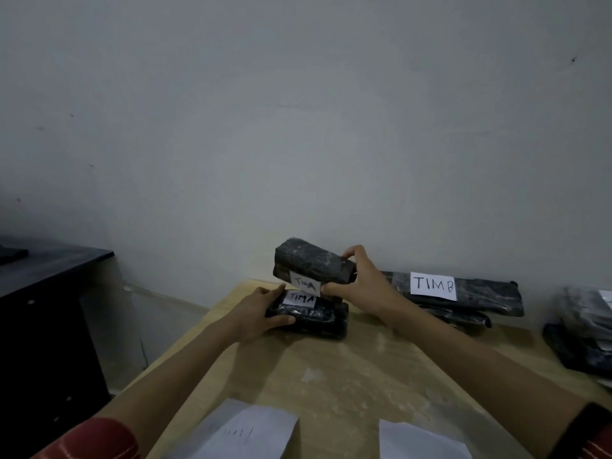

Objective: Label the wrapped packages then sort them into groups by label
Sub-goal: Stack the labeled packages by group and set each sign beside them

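The sorting seems to be well advanced, as far as can be judged. On the light wooden table [347, 369] a flat package wrapped in dark plastic film with a white paper label reading "TIM A" [308, 318] is lying near the back edge, and it is steadied by the left hand [261, 314], whose fingers are laid flat along its near side with the thumb on top. A second dark wrapped package with a similar "TIM A" label [313, 263] is held tilted just above the first one by the right hand [357, 283]; its right end is pinched between the thumb below and the fingers curled over the top. It is probably being set down on the first, so that the "A" group is formed. To the right, well apart, a stack of long dark wrapped packages with a white "TIM B" label [457, 293] is already placed against the grey wall [298, 111]. At the far right edge another pile of dark packages [583, 332] is seen; its labels cannot be read, so it may be left to sort. Two white paper sheets [251, 432] remain at the near edge, which suggests that some labelling is not yet finished.
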